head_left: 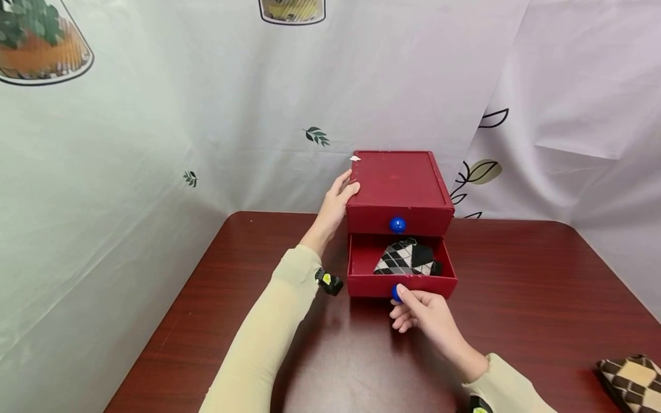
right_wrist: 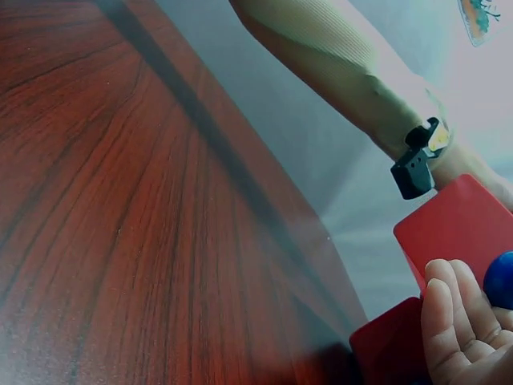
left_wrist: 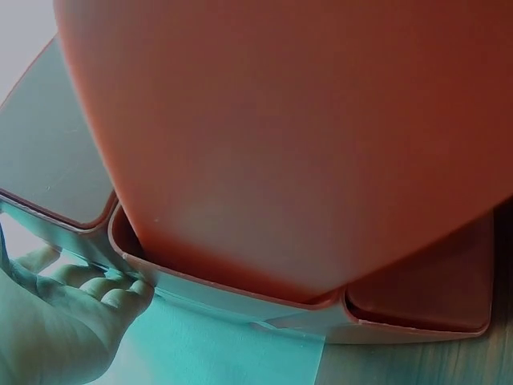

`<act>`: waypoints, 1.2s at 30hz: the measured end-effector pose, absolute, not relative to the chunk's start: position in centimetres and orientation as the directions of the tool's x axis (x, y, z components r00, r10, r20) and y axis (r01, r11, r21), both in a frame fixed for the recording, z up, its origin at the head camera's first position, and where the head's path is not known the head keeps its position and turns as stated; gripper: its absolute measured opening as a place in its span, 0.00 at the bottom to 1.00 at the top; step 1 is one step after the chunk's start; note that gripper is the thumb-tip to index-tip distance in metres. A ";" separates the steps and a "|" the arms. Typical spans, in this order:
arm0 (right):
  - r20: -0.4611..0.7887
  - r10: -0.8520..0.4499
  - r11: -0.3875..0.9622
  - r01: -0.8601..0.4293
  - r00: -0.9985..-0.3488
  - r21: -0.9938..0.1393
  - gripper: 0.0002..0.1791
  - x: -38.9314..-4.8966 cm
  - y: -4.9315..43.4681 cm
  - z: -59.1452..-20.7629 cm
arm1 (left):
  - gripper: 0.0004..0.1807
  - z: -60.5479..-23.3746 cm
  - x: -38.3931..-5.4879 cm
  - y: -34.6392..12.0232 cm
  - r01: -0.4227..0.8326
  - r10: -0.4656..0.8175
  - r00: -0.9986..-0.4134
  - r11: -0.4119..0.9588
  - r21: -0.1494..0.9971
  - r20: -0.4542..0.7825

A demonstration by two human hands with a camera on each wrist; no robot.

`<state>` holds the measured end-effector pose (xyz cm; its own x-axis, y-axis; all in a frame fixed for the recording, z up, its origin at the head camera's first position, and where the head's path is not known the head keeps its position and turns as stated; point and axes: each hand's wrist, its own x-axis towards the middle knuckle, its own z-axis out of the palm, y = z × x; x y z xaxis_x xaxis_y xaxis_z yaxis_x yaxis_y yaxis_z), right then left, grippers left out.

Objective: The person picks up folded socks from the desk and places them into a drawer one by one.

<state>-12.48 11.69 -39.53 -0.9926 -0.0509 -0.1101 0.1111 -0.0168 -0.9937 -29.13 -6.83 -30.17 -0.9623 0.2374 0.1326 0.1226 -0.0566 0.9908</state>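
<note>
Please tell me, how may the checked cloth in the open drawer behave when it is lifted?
The checked cloth is probably floppy, since its outline looks uneven. It is likely light, as it looks like fabric filling only part of the drawer. It seems unlikely to roll, having no round shape.

The left sleeve (head_left: 268, 327) and right sleeve (head_left: 516, 385) are long and a pale, creamy yellow; the left one is finely ribbed and ends in a slightly creased cuff (head_left: 304, 257). A small, blocky black camera (head_left: 331, 283) with a yellow-green patch (head_left: 327, 279) is strapped at the left wrist. Another black band (head_left: 474, 403), also marked yellow-green, circles the right. The left fingers (head_left: 341, 180) and right fingers (head_left: 400, 311) are bare.
</note>
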 end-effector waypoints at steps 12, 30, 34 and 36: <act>-0.102 -0.031 -0.073 0.105 -0.994 -0.992 0.26 -14.3 11.6 -39.5 | 0.30 -32.1 -30.9 -6.6 0.148 0.191 -0.969 -0.061 0.987 0.157; -0.043 -0.047 -0.097 0.048 -0.998 -0.994 0.28 -17.3 11.7 -40.1 | 0.29 -32.2 -30.9 -6.5 0.159 0.171 -0.970 -0.097 0.983 0.174; -0.041 -0.035 -0.093 0.044 -0.999 -0.995 0.30 -17.8 11.7 -40.1 | 0.29 -32.1 -31.0 -6.4 0.152 0.182 -0.969 -0.084 0.985 0.165; -0.045 -0.029 -0.087 0.048 -0.999 -0.995 0.31 -18.1 11.7 -40.1 | 0.29 -32.0 -30.9 -6.5 0.143 0.191 -0.969 -0.081 0.986 0.156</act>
<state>-18.12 11.74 -40.08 -0.9986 -0.0285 -0.0452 0.0476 -0.0866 -0.9951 -30.94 -6.45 -32.00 -0.9692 0.1907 0.1559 0.1426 -0.0815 0.9864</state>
